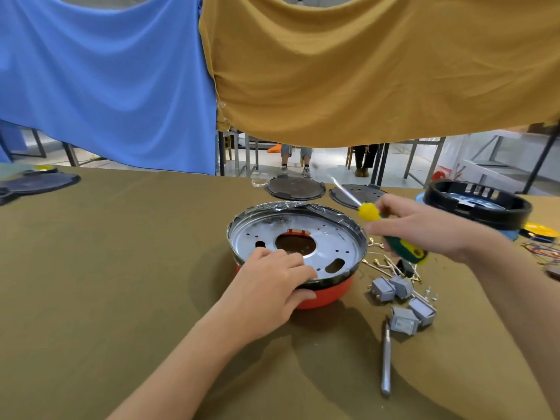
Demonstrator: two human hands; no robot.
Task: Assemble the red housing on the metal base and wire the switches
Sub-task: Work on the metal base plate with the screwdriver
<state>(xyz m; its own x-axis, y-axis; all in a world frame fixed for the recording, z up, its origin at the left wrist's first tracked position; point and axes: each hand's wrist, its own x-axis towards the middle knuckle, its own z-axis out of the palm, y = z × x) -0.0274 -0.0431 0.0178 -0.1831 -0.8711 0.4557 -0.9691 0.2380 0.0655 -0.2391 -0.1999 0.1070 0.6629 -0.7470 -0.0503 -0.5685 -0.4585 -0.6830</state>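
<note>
At the far left edge of the olive-brown table cloth (106,268) lies a dark round lid (39,184), well apart from the work. Behind it hangs a blue cloth (106,80), and beside that a mustard-yellow cloth (378,71).

Near the middle of the table sits the red housing (330,294), with the round metal base (327,241) resting on top of it, its black rim partly wrapped in clear film. The left hand (272,286) rests on the near rim of this assembly: the fingers are curled over the edge onto the metal plate and the thumb presses against the red wall below, so the hand grips the rim.

Beyond the assembly two dark round plates (295,187) lie flat side by side near the far edge of the table.

To the right of the assembly the right hand (424,228) hovers above the table, its fingers closed around a screwdriver (391,228) with a yellow and green handle; the blurred shaft points up and to the left.

Under that hand lie brass-tipped wires (385,265), and nearer the person a cluster of grey rocker switches (404,319). Just beside the switches a grey metal tool (386,359) lies lengthwise.

At the far right stands a black ring-shaped housing (478,204).
</note>
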